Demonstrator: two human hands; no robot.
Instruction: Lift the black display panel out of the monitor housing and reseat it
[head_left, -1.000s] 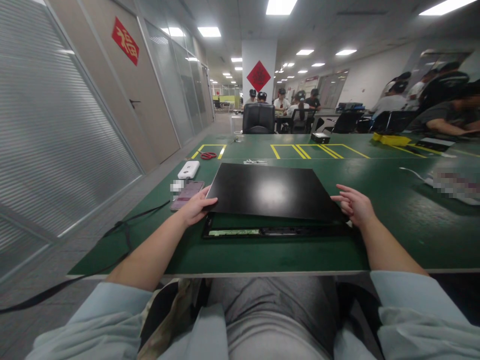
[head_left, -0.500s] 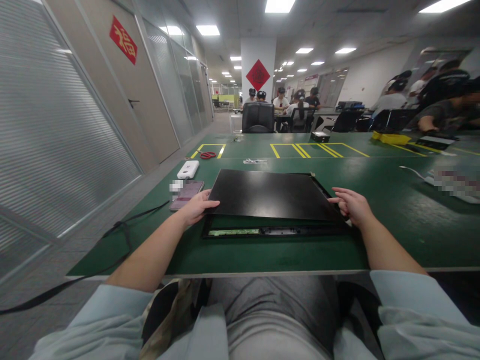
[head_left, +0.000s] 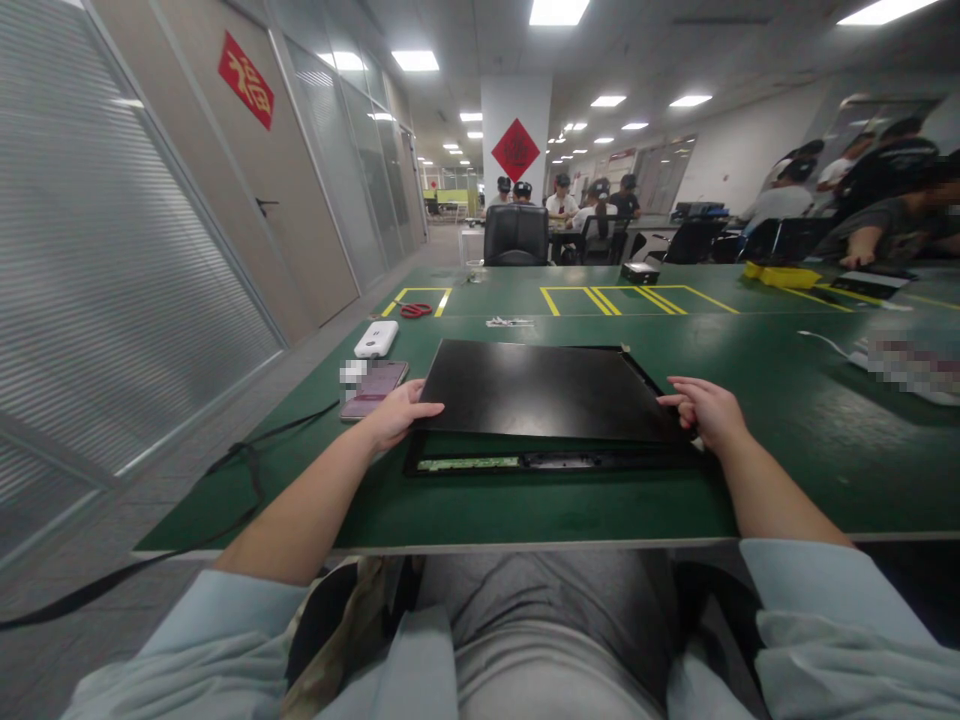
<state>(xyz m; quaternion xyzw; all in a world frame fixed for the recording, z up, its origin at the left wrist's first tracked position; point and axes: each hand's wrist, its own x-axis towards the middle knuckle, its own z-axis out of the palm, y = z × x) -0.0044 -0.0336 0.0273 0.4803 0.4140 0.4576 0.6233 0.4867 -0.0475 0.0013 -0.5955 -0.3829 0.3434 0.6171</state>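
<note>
Seemingly a two-handed positioning step: nearest, the frame's bare strip on the table; beyond, left hand pinching panel's left edge, right hand at its right, grip unclear. Panel overlies the frame's farther part; next move likely calls for even support.

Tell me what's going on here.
A person has both hands at a black panel over a black frame on the green table. The left hand grips the panel's left edge, thumb on top. The right hand is at the right side; what its fingers hold is unclear. The frame's near side shows in front of the panel, and its far right corner is also uncovered. A phone lies beside the left hand.
</note>
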